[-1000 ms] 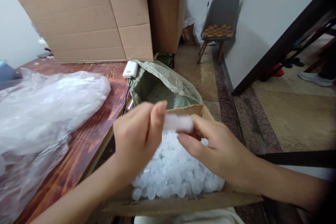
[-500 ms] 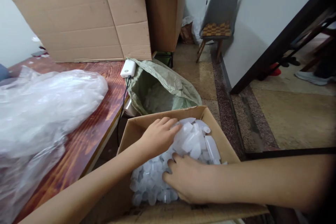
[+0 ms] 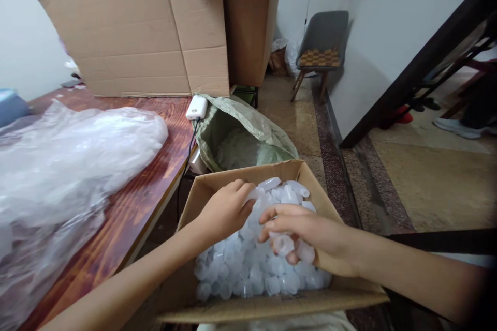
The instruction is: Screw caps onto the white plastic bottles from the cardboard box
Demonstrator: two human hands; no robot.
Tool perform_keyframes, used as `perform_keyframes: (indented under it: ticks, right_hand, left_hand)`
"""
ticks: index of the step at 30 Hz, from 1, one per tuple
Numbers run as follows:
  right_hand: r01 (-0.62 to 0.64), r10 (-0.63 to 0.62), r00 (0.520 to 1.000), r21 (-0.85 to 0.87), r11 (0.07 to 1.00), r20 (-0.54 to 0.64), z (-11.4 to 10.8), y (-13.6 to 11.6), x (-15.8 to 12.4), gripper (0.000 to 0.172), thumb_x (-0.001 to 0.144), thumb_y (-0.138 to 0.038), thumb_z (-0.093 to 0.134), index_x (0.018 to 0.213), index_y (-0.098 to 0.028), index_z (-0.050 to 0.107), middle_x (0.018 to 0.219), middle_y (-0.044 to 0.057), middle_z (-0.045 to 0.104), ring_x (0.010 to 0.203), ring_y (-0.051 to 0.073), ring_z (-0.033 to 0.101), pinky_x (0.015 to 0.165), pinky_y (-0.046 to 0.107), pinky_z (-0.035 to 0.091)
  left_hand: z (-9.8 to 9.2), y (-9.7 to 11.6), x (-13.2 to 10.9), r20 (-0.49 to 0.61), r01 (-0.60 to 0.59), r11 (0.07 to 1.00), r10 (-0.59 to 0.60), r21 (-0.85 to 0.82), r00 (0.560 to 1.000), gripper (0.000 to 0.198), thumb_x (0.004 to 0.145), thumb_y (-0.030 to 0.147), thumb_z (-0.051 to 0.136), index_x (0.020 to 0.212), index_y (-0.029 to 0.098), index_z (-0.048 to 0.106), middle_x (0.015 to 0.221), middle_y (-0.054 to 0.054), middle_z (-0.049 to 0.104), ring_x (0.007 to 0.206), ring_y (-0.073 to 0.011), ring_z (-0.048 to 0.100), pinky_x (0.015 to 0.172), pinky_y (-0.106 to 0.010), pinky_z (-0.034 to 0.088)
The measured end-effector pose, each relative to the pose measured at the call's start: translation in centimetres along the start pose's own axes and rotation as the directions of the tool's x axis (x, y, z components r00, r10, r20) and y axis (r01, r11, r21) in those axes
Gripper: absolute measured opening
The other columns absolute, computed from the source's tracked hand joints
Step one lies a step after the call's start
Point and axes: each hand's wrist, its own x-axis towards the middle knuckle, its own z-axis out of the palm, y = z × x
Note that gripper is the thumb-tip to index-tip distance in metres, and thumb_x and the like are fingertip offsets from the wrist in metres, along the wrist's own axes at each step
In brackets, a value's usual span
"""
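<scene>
Many small translucent white plastic pieces (image 3: 248,269), some tube-shaped, fill a cardboard box (image 3: 202,186). My right hand (image 3: 310,238) is above the pile, turned on its side, its fingers curled round a few of these pieces (image 3: 283,244); one shows a round hole at its end. Over the far left part of the pile, my left hand (image 3: 227,207) is closed with a longer translucent piece (image 3: 254,194) between thumb and fingers. Part of that piece is hidden by the fingers.
Behind the box stands an open green woven sack (image 3: 272,137) with pale contents. Clear plastic bags (image 3: 97,134) and a white device (image 3: 197,107) with a black cable rest on the wooden table (image 3: 171,165). Farther off are a grey chair (image 3: 326,36) and a person's shoe (image 3: 460,128).
My right hand has come up off the pile and turned, now with pieces in its fingers. My left hand has drawn back slightly with a piece. The view has shifted a little.
</scene>
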Motion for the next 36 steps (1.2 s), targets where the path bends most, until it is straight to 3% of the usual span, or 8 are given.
perform_keyframes:
  ticks: [5, 11, 20, 23, 27, 29, 33, 36]
  right_hand:
    - [-0.180, 0.291, 0.956, 0.703, 0.688, -0.040, -0.5, -0.2, -0.3, 0.013, 0.085, -0.018, 0.059, 0.098, -0.017, 0.061, 0.086, 0.005, 0.069, 0.058, 0.006, 0.059, 0.042, 0.012, 0.038]
    - [0.098, -0.081, 0.980, 0.089, 0.991, -0.181, -0.3, -0.3, -0.2, 0.026, 0.088, -0.027, 0.057, 0.112, -0.020, 0.062, 0.089, 0.002, 0.066, 0.060, 0.011, 0.059, 0.043, 0.019, 0.041]
    - [0.203, -0.311, 0.934, -0.456, 0.866, -0.175, 0.1, -0.9, -2.1, 0.029, 0.083, -0.022, 0.066, 0.106, -0.025, 0.050, 0.087, -0.002, 0.068, 0.073, 0.016, 0.066, 0.059, 0.025, 0.050]
    - [0.371, -0.563, 0.819, -0.650, 0.663, -0.107, 0.2, -0.5, -2.6, 0.019, 0.091, -0.022, 0.058, 0.108, -0.022, 0.051, 0.090, 0.001, 0.068, 0.077, 0.016, 0.067, 0.064, 0.027, 0.052]
    - [0.571, -0.845, 0.507, -0.801, 0.181, 0.170, 0.3, -0.2, -2.5, 0.018, 0.097, -0.014, 0.043, 0.113, -0.015, 0.053, 0.095, 0.006, 0.071, 0.078, 0.018, 0.068, 0.068, 0.030, 0.053]
    - [0.561, -0.816, 0.569, -0.775, 0.292, 0.104, 0.4, -0.3, -2.3, 0.015, 0.100, -0.023, 0.046, 0.110, -0.017, 0.055, 0.092, 0.005, 0.072, 0.073, 0.017, 0.068, 0.065, 0.028, 0.053]
    - [0.335, -0.420, 0.897, -0.406, 0.850, -0.138, 0.3, -0.7, -2.2, 0.027, 0.101, -0.045, 0.042, 0.107, -0.023, 0.058, 0.068, -0.004, 0.068, 0.056, 0.012, 0.065, 0.050, 0.021, 0.050]
    - [0.354, -0.487, 0.853, -0.478, 0.804, -0.188, -0.2, -0.8, -2.6, 0.026, 0.101, -0.038, 0.044, 0.122, -0.026, 0.052, 0.059, -0.006, 0.064, 0.047, 0.013, 0.061, 0.045, 0.023, 0.048]
  left_hand:
    - [-2.9, 1.2, -2.7, -0.120, 0.074, 0.881, -0.147, -0.468, 0.982, 0.026, 0.098, 0.031, 0.043, 0.117, 0.017, 0.056, 0.113, -0.009, 0.065, 0.104, -0.0212, 0.061, 0.088, -0.033, 0.048]
    - [-4.3, 3.2, -3.9, -0.111, 0.070, 0.754, -0.186, -0.654, 0.976, 0.024, 0.096, 0.030, 0.046, 0.107, 0.019, 0.064, 0.099, -0.003, 0.069, 0.089, -0.0171, 0.063, 0.074, -0.026, 0.047]
    - [-4.4, 4.4, -4.4, -0.124, 0.014, 0.794, -0.113, -0.608, 0.986, 0.024, 0.090, 0.023, 0.047, 0.085, 0.013, 0.068, 0.070, -0.003, 0.059, 0.065, -0.0143, 0.054, 0.059, -0.026, 0.037]
    - [-4.6, 4.6, -4.5, -0.107, 0.026, 0.766, -0.124, -0.642, 0.987, 0.024, 0.088, 0.022, 0.046, 0.073, 0.015, 0.062, 0.064, 0.000, 0.053, 0.060, -0.0122, 0.050, 0.057, -0.025, 0.034]
    - [-4.7, 5.1, -4.5, 0.050, 0.192, 0.686, -0.222, -0.702, 0.974, 0.039, 0.091, 0.027, 0.041, 0.054, 0.018, 0.035, 0.051, 0.005, 0.031, 0.050, -0.0087, 0.034, 0.048, -0.023, 0.025]
    - [-4.6, 5.3, -4.6, -0.027, 0.148, 0.722, -0.226, -0.676, 0.974, 0.039, 0.092, 0.026, 0.041, 0.054, 0.018, 0.032, 0.050, 0.006, 0.029, 0.049, -0.0079, 0.032, 0.047, -0.023, 0.022]
    - [-4.5, 5.3, -4.8, -0.356, -0.112, 0.841, -0.100, -0.529, 0.929, 0.028, 0.088, 0.018, 0.045, 0.060, 0.016, 0.044, 0.055, 0.004, 0.040, 0.049, -0.0061, 0.037, 0.048, -0.022, 0.024]
    - [-4.7, 4.8, -4.7, -0.371, -0.093, 0.843, -0.132, -0.530, 0.919, 0.033, 0.090, 0.017, 0.044, 0.058, 0.016, 0.039, 0.053, 0.005, 0.037, 0.047, -0.0054, 0.036, 0.048, -0.022, 0.023]
